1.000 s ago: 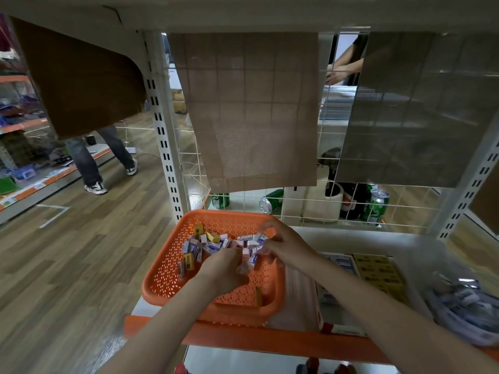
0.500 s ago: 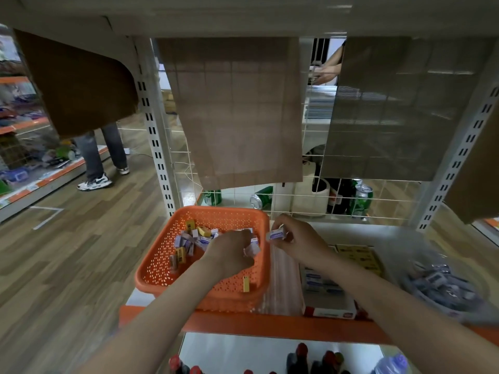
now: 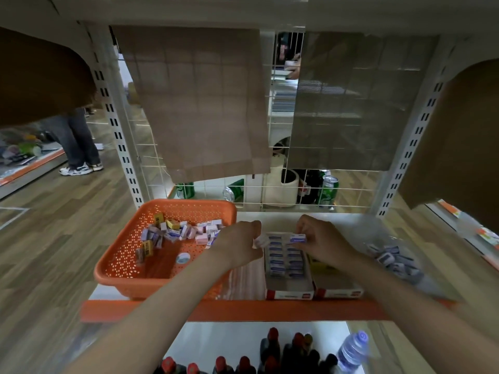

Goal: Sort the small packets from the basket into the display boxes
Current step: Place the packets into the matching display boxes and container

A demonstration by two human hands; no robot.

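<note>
Progress: part done. The first display box (image 3: 288, 288) carries two columns of blue-and-white packets in its far portion, and its near floor is bare. The second display box (image 3: 339, 289) sits against its right side. Its contents are largely hidden by the right forearm.

A loose pile of packets (image 3: 183, 231) in blue, pink and yellow remains in the orange basket (image 3: 118, 268), so most of the sorting is left.

Hands: the right hand (image 3: 322, 245) pinches a blue packet (image 3: 297, 238) over the far end of the first box. The left hand (image 3: 239, 245) appears to grip a pale packet (image 3: 260, 241) at the box's left wall, though blur makes this uncertain.

Clearance: the basket stands near the boxes on the left. A wire grid (image 3: 270, 188) closes the back and the orange shelf lip (image 3: 243, 310) bounds the front. A clear bag (image 3: 393, 261) of packets occupies the right.
</note>
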